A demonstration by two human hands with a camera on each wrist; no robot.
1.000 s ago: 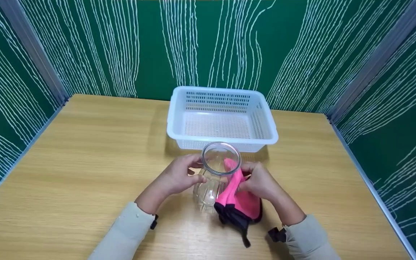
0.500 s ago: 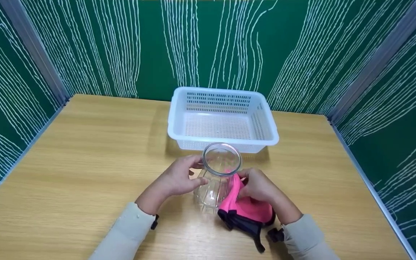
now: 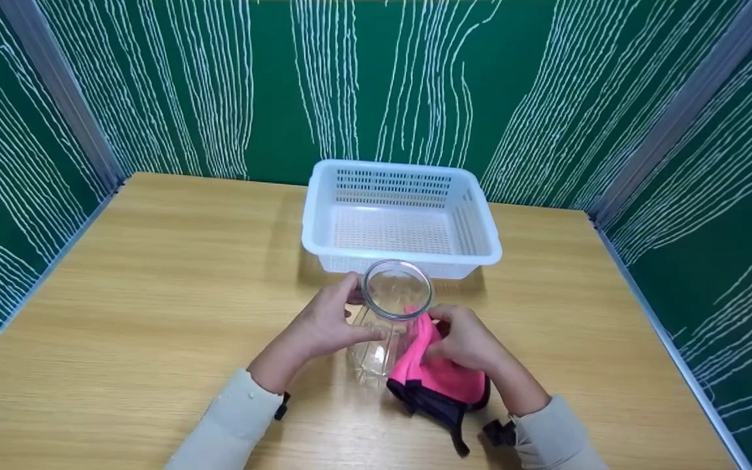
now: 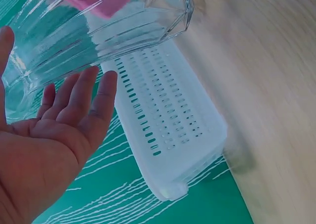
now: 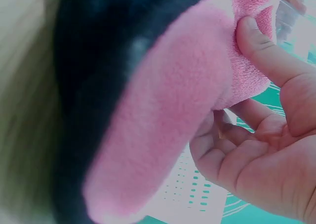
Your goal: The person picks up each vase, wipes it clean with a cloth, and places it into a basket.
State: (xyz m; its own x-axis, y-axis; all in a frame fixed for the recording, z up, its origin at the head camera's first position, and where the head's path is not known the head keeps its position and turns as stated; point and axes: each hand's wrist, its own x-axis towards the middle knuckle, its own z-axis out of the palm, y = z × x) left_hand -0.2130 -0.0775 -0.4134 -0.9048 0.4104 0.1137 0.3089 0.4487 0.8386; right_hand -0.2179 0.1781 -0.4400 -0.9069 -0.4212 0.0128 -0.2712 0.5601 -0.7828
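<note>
A clear glass jar [image 3: 371, 356] with a wide round mouth and ribbed sides stands tilted in front of the basket. My left hand [image 3: 325, 325] holds it from the left, thumb on the near side and fingers behind. In the left wrist view those fingertips lie along the glass [image 4: 64, 41]. On the right, my right hand [image 3: 470, 343] pinches a fuzzy pink cloth [image 3: 451, 380] with black edging and a black strap hanging down. Its upper end is against the jar's right side, just under the rim. Thumb and fingers grip the cloth [image 5: 163, 100] in the right wrist view.
A white perforated plastic basket [image 3: 408, 254] sits right behind the jar, with nothing visible inside. Wooden tabletop [image 3: 173, 281] extends to both sides. Green walls [image 3: 271, 98] with white wavy lines enclose the back and sides.
My right hand has drawn the cloth down along the jar's side, its upper pink end now lower. My left thumb has slid slightly right across the glass; the jar is nearly where it was.
</note>
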